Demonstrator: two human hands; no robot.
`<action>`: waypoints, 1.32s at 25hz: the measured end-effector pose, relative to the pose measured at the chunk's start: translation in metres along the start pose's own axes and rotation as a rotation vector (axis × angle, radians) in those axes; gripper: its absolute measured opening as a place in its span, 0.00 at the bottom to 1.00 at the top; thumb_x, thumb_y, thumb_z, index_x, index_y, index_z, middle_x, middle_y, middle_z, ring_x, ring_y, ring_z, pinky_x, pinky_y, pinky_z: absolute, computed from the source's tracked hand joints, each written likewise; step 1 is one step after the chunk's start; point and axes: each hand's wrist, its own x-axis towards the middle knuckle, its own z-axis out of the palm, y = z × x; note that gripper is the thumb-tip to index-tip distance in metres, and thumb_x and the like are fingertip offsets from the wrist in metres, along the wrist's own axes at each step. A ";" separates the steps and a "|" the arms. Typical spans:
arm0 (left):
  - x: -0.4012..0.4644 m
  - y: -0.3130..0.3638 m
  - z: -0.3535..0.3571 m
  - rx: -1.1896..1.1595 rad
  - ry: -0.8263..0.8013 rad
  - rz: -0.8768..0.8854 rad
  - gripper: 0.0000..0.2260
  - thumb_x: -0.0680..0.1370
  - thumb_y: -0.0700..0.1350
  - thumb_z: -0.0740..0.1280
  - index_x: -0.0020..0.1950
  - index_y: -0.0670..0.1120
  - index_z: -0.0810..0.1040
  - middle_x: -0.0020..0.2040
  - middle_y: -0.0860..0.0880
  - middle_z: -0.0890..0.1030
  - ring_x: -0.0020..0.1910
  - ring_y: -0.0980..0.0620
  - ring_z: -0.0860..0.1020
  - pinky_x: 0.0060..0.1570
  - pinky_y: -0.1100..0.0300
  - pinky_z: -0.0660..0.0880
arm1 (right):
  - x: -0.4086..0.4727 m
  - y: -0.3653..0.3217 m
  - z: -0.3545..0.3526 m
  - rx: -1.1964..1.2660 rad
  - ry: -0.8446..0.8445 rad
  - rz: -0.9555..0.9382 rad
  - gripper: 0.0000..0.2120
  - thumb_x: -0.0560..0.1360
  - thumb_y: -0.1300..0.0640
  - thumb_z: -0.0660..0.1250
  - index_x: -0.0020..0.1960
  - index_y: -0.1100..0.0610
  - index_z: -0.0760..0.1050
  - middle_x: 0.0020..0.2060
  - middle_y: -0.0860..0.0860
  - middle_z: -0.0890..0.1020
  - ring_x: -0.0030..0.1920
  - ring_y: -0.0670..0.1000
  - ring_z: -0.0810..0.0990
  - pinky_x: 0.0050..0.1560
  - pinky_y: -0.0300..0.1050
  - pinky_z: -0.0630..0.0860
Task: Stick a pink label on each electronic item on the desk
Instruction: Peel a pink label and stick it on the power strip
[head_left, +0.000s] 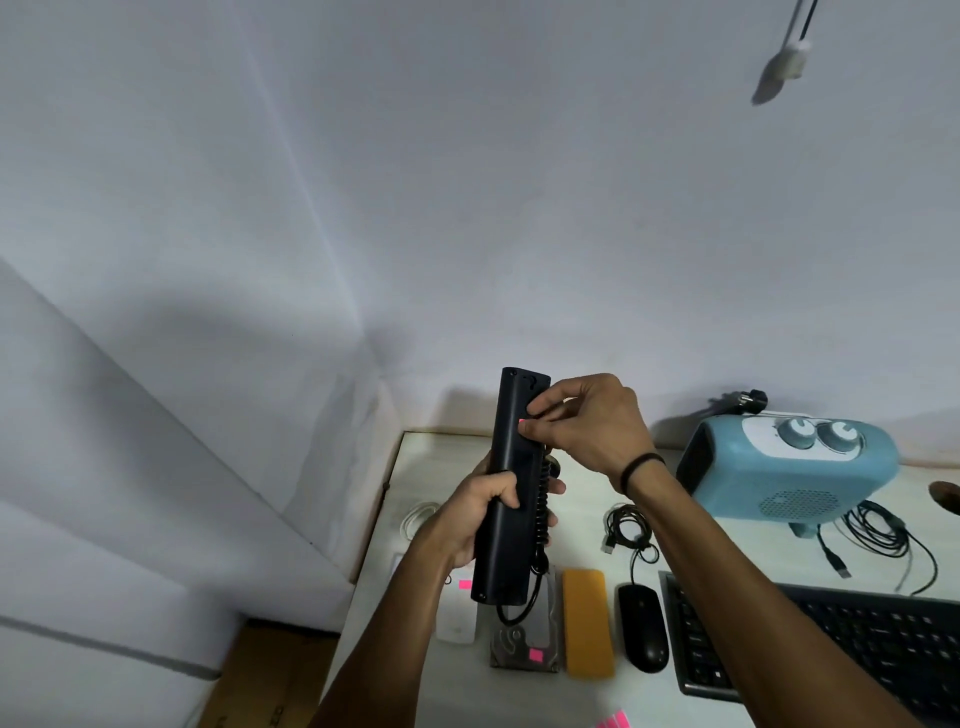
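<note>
My left hand (480, 512) grips a long black power strip (511, 483) around its lower half and holds it upright above the desk; its coiled black cord hangs along the right side. My right hand (582, 421) pinches a small pink label (521, 423) against the strip's upper part. A hard drive (524, 657) on the desk carries a pink label, and another pink label (464, 584) lies on a white device (457, 631) at the left. Pink label strips (614, 721) show at the bottom edge.
On the white desk (587, 499) lie a yellow case (587, 621), a black mouse (641, 626), a black keyboard (852, 644), a bundled black cable (628, 527) and a blue fan heater (789, 465) with loose cables (883, 530). A white cable coil (418, 517) sits far left.
</note>
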 end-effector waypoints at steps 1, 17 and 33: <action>-0.001 0.002 0.001 0.007 0.007 0.011 0.29 0.68 0.35 0.60 0.71 0.37 0.70 0.59 0.33 0.78 0.49 0.35 0.77 0.52 0.39 0.75 | 0.001 -0.002 -0.001 -0.001 0.009 0.014 0.09 0.61 0.56 0.82 0.38 0.53 0.83 0.29 0.48 0.85 0.31 0.57 0.85 0.36 0.53 0.84; -0.004 0.022 0.015 0.031 0.178 -0.109 0.24 0.77 0.64 0.66 0.54 0.43 0.84 0.51 0.38 0.82 0.45 0.35 0.79 0.43 0.49 0.80 | 0.021 0.030 0.007 -0.005 -0.252 0.133 0.15 0.67 0.45 0.78 0.40 0.57 0.84 0.36 0.56 0.84 0.34 0.51 0.80 0.45 0.57 0.83; -0.005 0.000 -0.007 0.183 0.153 -0.115 0.10 0.79 0.53 0.70 0.61 0.58 0.80 0.51 0.44 0.82 0.42 0.43 0.82 0.46 0.49 0.77 | 0.030 0.073 0.009 0.434 -0.245 0.614 0.29 0.72 0.31 0.65 0.53 0.57 0.78 0.40 0.53 0.80 0.37 0.52 0.76 0.38 0.44 0.74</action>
